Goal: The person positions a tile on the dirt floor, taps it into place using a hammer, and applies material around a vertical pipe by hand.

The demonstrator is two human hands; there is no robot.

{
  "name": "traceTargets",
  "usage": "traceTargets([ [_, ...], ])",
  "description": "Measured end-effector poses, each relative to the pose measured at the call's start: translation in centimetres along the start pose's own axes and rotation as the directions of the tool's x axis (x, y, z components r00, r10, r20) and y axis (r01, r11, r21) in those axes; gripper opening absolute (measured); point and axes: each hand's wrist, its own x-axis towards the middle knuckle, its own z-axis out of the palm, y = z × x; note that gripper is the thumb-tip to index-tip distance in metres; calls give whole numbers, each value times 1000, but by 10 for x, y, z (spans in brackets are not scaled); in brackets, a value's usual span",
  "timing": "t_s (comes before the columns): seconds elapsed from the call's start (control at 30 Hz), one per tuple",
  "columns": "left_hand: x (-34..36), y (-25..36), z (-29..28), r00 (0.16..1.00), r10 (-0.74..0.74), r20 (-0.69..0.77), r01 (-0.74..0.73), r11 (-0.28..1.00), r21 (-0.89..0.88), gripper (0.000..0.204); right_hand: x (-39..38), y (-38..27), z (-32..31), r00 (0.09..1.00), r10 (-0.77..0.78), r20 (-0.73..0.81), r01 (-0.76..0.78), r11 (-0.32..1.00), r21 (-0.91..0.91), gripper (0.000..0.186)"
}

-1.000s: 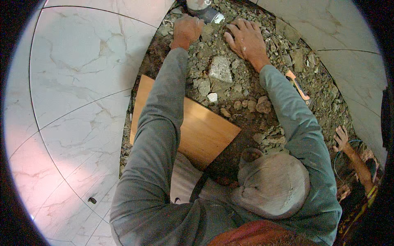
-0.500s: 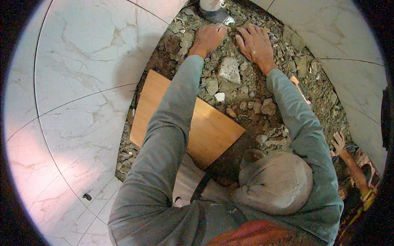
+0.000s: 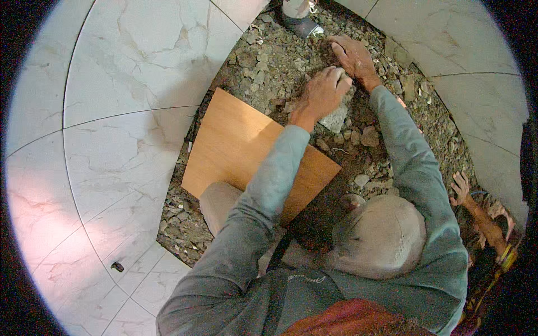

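Note:
My left hand [image 3: 325, 92] lies over a pale, blocky stone [image 3: 334, 119], its fingers curled at the stone's far side. The stone's near part shows below my palm; the rest is covered. Just beyond and to the right, my right hand [image 3: 354, 57] is low over the grey-brown rubble [image 3: 286, 61], fingers bent inward. Whatever may lie under those fingers is hidden. My two hands nearly touch. Smaller stones, among them a rounded brown one [image 3: 370, 136], lie on the near side of the pale stone.
A light wooden board [image 3: 235, 140] lies on the rubble at left, partly under my left arm. Marble-patterned tiles [image 3: 129, 67] border the rubble on both sides. A shoe [image 3: 302, 25] stands at the far end. Another person's hand [image 3: 461, 189] reaches in at the right.
My left hand has come nearer and to the right, onto the pale stone, which has shifted toward me. My right hand's spread fingers have bent inward. The whole view has shifted slightly.

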Motion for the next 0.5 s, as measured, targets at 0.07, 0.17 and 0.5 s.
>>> traceTargets([
  [0.07, -25, 16, 8, 934, 357, 0, -348, 911, 220, 34, 4, -4, -6, 993, 15, 119, -13, 1000, -16, 36],
  [0.17, -61, 28, 2, 975, 213, 56, -199, 962, -184, 34, 7, -10, -17, 978, -2, 208, 17, 997, -71, 40],
  [0.5, -192, -72, -65, 717, -331, -614, 649, 638, 414, 65, 4, -20, -44, 897, 113, 427, -138, 990, 28, 47],
])
